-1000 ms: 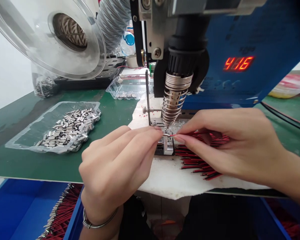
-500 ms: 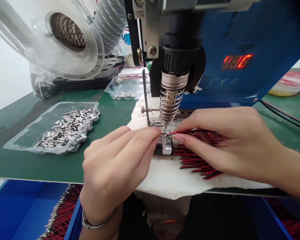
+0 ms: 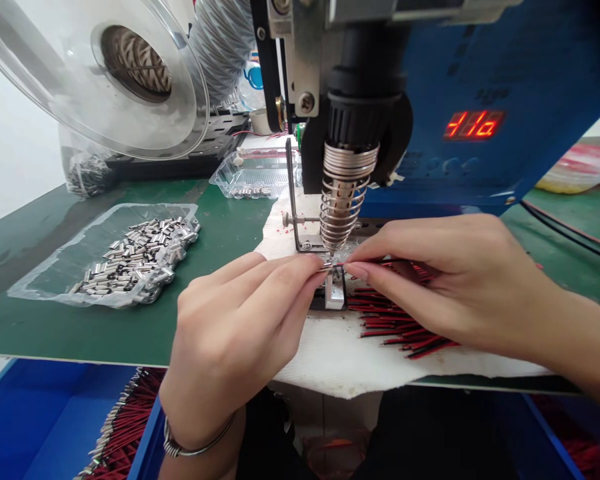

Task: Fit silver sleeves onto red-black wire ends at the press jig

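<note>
A clear round hood (image 3: 45, 93) is hanging over the table (image 3: 35, 333) at the view's left, and a grey ribbed hose (image 3: 219, 57) is rising behind it. A small round tub (image 3: 261, 122) is standing farther back. At the right, black cables (image 3: 570, 232) are running across the table, and a red-and-yellow plastic bundle (image 3: 575, 170) is lying beyond them.

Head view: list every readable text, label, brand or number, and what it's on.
"-11a": roughly how the red display on the blue unit reads; segments look partly lit, true value unclear.
Small dark marking above it: too blurred to read.
Faint marks higher up on the unit: too blurred.
No other readable text or brand.
</note>
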A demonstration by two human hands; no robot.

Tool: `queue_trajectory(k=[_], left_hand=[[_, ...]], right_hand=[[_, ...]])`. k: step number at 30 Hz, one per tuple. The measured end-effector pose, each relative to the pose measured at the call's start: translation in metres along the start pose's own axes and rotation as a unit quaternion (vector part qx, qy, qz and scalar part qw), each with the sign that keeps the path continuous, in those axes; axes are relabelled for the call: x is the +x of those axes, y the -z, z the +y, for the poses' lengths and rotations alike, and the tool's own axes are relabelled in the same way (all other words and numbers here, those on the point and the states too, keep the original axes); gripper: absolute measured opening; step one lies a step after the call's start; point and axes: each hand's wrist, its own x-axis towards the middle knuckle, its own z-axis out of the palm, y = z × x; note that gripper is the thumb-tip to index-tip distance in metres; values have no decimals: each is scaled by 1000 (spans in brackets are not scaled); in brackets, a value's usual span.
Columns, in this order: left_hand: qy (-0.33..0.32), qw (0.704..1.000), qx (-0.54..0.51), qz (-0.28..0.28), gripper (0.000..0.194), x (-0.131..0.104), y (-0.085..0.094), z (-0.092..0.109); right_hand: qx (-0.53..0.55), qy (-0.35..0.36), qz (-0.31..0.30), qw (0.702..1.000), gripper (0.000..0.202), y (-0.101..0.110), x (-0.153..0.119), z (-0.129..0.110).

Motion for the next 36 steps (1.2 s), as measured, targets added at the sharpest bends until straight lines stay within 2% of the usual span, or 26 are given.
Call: queue_trajectory(k=[6, 12, 15, 18, 23, 31, 36], left_hand=[[3, 1000, 8, -29, 11, -1, 1, -1], [25, 1000, 6, -17, 14, -2, 0, -2], [20, 1000, 11, -12, 11, -1, 0, -2], [15, 999, 23, -37, 6, 0, 0, -2], [8, 999, 25, -31, 5, 1, 0, -2], [-17, 999, -11, -29, 14, 3, 0, -2], [-7, 997, -17, -74, 13, 3, 3, -1]], right_hand=[[2, -1, 0, 1000, 21, -1, 0, 0], [9, -10, -4, 1000, 20, -2, 1, 0], [7, -2, -8, 1000, 20, -3, 0, 1], [11, 10, -2, 1000, 18, -3, 0, 2], [33, 1, -19, 999, 15, -4, 0, 3], [22, 16, -25, 999, 20, -2, 0, 4], [39, 16, -12, 999, 14, -5, 1, 3]])
